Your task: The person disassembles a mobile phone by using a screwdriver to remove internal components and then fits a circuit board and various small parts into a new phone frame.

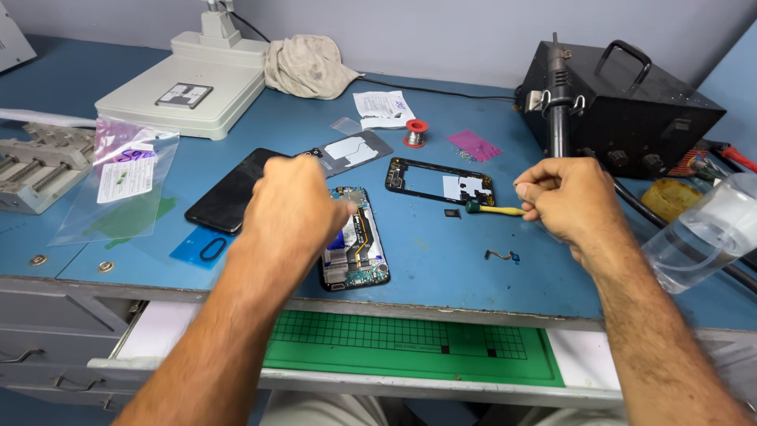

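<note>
An opened phone (pixel 359 252) lies face down on the blue bench with its circuit boards and orange flex cable bare. My left hand (pixel 296 209) rests over its upper left part, fingers curled down onto it. My right hand (pixel 564 197) hovers to the right, closed on a small yellow tool with a green tip (pixel 493 209). A black inner frame (pixel 439 181) lies just beyond the phone. The black back cover (pixel 229 197) sits to the left. A tiny flex part (pixel 501 255) lies below my right hand.
A black hot-air station (pixel 623 102) stands at the back right, a clear plastic bottle (pixel 702 233) at the right edge. A white stand base (pixel 189 87), a rag (pixel 307 67), a solder spool (pixel 415 132) and a plastic bag (pixel 122 177) are behind and left. A green mat (pixel 410 347) fills the open drawer.
</note>
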